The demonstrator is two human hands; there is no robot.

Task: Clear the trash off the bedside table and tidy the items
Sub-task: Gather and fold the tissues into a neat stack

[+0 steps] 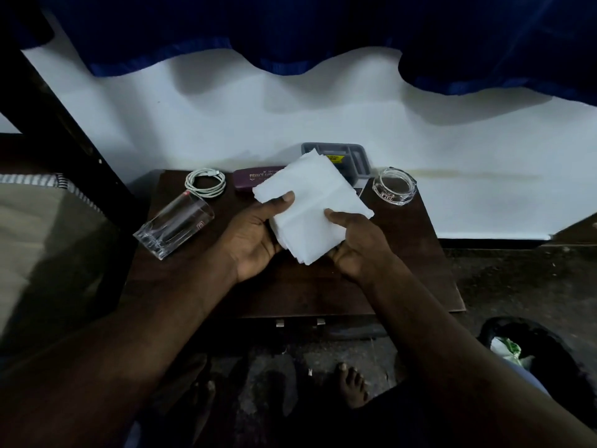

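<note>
A stack of white paper napkins [311, 202] is held above the dark wooden bedside table [403, 253]. My left hand [255, 237] grips the stack's left edge, thumb on top. My right hand [358, 244] grips its lower right side, thumb on top too. On the table stand a tall clear glass [174, 226] at the left, a coiled white cable [205, 183], a maroon case [255, 176] with gold lettering, a grey compartment tray [353, 156] partly hidden behind the napkins, and a glass ashtray [394, 186] at the right.
A black bin bag [529, 347] with light trash inside sits on the floor at the lower right. A bed [48, 227] lies to the left. Behind the table are a white wall and a blue curtain [290, 30]. My bare foot [352, 388] is below the table front.
</note>
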